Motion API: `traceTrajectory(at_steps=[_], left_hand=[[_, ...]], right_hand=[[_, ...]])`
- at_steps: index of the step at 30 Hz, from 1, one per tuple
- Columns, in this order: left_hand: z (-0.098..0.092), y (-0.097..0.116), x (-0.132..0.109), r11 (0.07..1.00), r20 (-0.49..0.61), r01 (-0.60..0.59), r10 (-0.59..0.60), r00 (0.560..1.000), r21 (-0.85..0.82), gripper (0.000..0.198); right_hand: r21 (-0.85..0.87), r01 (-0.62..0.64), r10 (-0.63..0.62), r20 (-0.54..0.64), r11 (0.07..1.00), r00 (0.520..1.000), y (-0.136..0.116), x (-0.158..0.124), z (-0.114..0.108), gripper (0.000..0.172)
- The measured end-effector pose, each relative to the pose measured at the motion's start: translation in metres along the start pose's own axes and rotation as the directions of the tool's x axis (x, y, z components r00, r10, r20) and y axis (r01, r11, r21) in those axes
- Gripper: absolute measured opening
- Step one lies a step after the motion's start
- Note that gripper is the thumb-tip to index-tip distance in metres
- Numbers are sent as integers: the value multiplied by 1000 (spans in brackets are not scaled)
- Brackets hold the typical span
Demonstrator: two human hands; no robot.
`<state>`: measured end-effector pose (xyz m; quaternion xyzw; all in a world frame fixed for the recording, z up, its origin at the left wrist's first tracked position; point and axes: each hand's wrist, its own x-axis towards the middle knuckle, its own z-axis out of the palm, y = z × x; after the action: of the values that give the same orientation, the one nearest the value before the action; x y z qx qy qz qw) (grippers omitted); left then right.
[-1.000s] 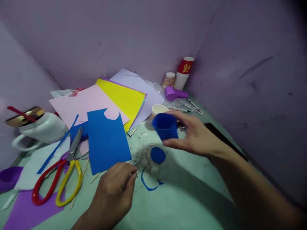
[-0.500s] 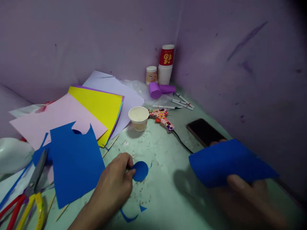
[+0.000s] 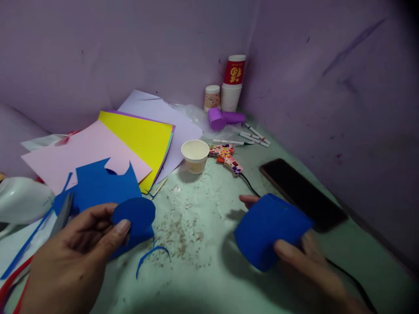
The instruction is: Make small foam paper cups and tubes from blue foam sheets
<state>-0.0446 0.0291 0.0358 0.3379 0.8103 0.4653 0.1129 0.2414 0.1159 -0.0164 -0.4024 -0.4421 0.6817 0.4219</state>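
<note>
Between thumb and fingers, my left hand [image 3: 75, 253] pinches a blue paper disc [image 3: 135, 213], lifted off the table. Behind the disc lies a cut sheet of blue paper [image 3: 104, 187], partly covered by that hand. My right hand [image 3: 310, 261] grips a curled piece of blue paper [image 3: 271, 231], thumb on the near side and fingertips showing past its left edge. A thin blue paper scrap [image 3: 152, 253] lies on the table near the disc. Scissors [image 3: 62, 216] are partly hidden behind my left hand.
A small paper cup [image 3: 195, 157] stands upright by a floral glue gun [image 3: 225, 157] with a black cord. A phone [image 3: 303, 192] lies at the right. Purple rolls [image 3: 218, 119], markers [image 3: 257, 138] and stacked cups [image 3: 231, 93] sit at the back corner. Yellow paper [image 3: 140, 135] lies left.
My left hand has raised the blue disc from the table and moved left with it. My right hand has shifted left with the curled blue paper, uncovering more of the phone.
</note>
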Motion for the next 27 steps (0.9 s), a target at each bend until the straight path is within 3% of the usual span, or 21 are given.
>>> traceTrajectory(at_steps=[3,4,5,6,7,8,9,11,12,14,16,19,21,22,24,26,27], left_hand=[[-6,7,-4,957,-7,209,-215,977,-199,30],[-9,10,-5,949,-18,217,-227,974,-228,32],[-12,12,-7,951,-28,206,-218,975,-229,33],[-15,13,-10,959,-24,195,-204,979,-204,34],[-17,13,-14,968,-4,182,-186,983,-171,35],[-17,12,-20,976,53,171,-165,985,-133,36],[-16,11,-26,979,143,172,-156,977,-108,36],[-7,9,-42,978,376,194,-149,914,-83,34],[0,9,-51,973,481,211,-143,865,-91,30],[18,9,-72,978,639,202,-123,760,-52,25],[36,11,-90,994,701,100,-48,711,-34,23],[50,9,-107,968,637,-249,189,747,6,33],[51,4,-110,847,489,-531,455,744,20,38],[49,2,-110,764,413,-645,586,697,5,37],[43,-3,-109,609,331,-789,763,555,-81,27],[39,-6,-109,509,334,-846,835,438,-162,19],[39,-7,-109,484,343,-857,846,408,-175,18]], right_hand=[[62,-72,53,260,995,964,5,-10,41,63],[75,-183,140,388,980,911,8,-16,51,69],[67,-324,241,530,944,813,12,-22,60,72],[70,-431,307,601,899,738,13,-26,65,73],[87,-494,335,632,865,699,14,-29,67,70],[140,-493,317,610,859,726,12,-30,66,66],[214,-421,253,540,881,803,9,-27,63,59],[259,-150,75,279,954,957,1,-16,51,50],[242,34,-57,91,970,994,-2,-9,44,48],[128,242,-231,-94,962,968,-5,1,31,50],[47,341,-330,-156,939,931,-1,3,21,49],[-33,396,-396,-148,918,906,10,-7,11,42],[-93,398,-407,-111,913,907,15,-14,6,41],[-116,393,-403,-90,912,911,17,-17,4,42],[-133,393,-402,-49,910,914,17,-21,1,47],[-131,389,-390,14,912,921,15,-25,-2,53],[-125,388,-382,70,913,921,14,-27,-3,57]])
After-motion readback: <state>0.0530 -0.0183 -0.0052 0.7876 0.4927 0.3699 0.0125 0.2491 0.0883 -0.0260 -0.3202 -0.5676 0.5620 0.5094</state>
